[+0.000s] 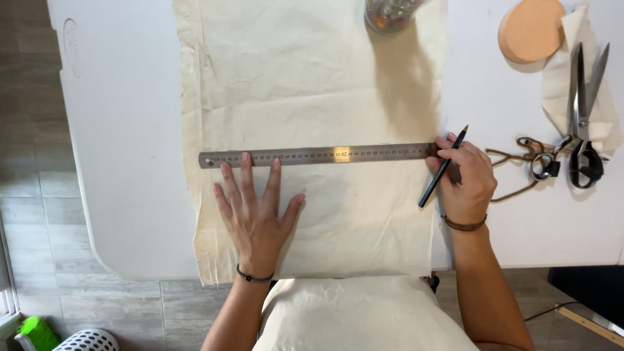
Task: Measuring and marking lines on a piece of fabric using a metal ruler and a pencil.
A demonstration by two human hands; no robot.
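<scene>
Head view: cream unbleached cotton cloth (312, 97) lies creased on a white plastic table (123, 130), its near end hanging over the table's front edge toward the person's lap. A long steel ruler (318, 156) lies straight across the cloth, its left end inside the left selvage, its right end at the right edge.

Left hand (255, 208) flat, fingers spread apart, fingertips pressing the ruler's left part; it grips nothing. Right hand (463, 177) at the ruler's right end, fingers closed on a slim black pencil (443, 168), tip pointing up and away, just beyond the ruler's end.

Risks, as judgement: only the left part of the ruler is pinned, so the right end could pivot under pencil pressure and skew any line. Creases under the ruler could make a mark wander. The overhanging cloth could drag the sheet toward the lap.

To the right, well apart: large steel tailor's shears (583, 117) on a folded cloth scrap, a brown cord, a round tan disc (532, 29). A glass jar (388, 13) sits on the cloth's far end.
</scene>
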